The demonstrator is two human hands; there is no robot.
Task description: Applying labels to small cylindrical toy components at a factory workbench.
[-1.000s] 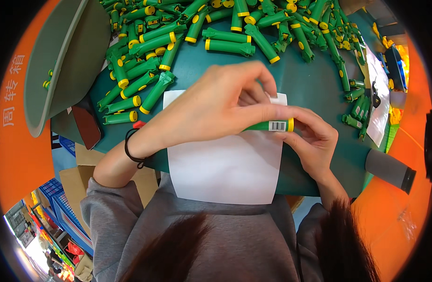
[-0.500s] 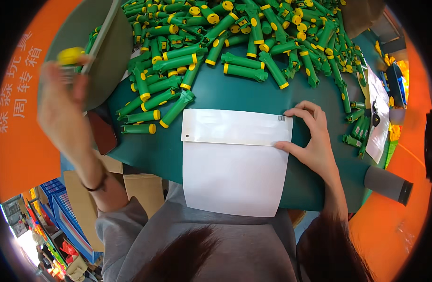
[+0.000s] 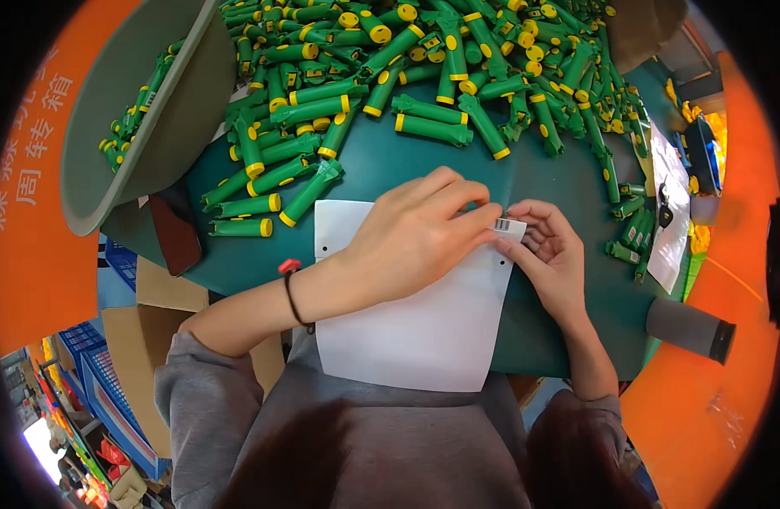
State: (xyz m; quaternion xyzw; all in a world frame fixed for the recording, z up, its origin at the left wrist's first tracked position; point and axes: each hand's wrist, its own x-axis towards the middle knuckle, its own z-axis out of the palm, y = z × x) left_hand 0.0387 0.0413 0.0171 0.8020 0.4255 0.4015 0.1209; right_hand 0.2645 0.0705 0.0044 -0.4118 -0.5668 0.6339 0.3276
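Observation:
A white sheet [image 3: 407, 339] of label backing lies over the table's near edge and reaches toward my lap. At its upper right corner is a small barcode sticker [image 3: 502, 226]. My left hand [image 3: 424, 229] reaches across the sheet, thumb and forefinger pinched together at the sticker's left side. My right hand [image 3: 553, 254] grips the sheet's corner beside the sticker, fingers curled behind and thumb in front. Whether the sticker has come off the backing is hidden by the fingers. Green tubes with yellow ends [image 3: 432, 127] lie just beyond the sheet.
A large pile of these tubes covers the far side of the green table [image 3: 263, 276]. At left a grey-green tub [image 3: 178, 127] holds more of them. A dark phone-like slab [image 3: 174, 233] lies beside it. At right is a grey cylinder [image 3: 689, 329] with a black end.
My left hand has come from the tub, where it held a yellow-ended piece, to the sheet's upper right corner. That piece is no longer in it. My right fingers have closed on the corner.

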